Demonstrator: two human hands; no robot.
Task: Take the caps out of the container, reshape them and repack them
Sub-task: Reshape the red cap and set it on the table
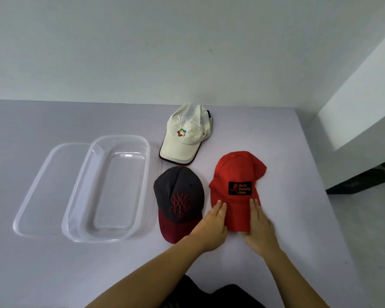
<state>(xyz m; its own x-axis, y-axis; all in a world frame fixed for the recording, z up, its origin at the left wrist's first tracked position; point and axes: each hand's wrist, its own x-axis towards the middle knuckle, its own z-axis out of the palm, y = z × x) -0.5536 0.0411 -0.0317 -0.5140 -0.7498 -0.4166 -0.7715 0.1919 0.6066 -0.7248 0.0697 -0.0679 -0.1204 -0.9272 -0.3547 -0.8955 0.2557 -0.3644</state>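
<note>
Three caps lie on the pale table. The red cap [237, 174] with a black patch is at the near right. My left hand [211, 225] and my right hand [259, 227] press flat on the two sides of its brim, fingers straight. A dark grey cap with a maroon brim [178, 201] lies just left of it, and my left wrist passes over its brim edge. A cream cap [185, 134] with a coloured logo lies farther back. The clear plastic container [108, 190] stands empty at the left.
The clear lid [42, 192] lies flat beside the container on its left, partly under it. The table [298, 196] ends at the right, with a white wall behind and a white block and dark floor beyond the right edge.
</note>
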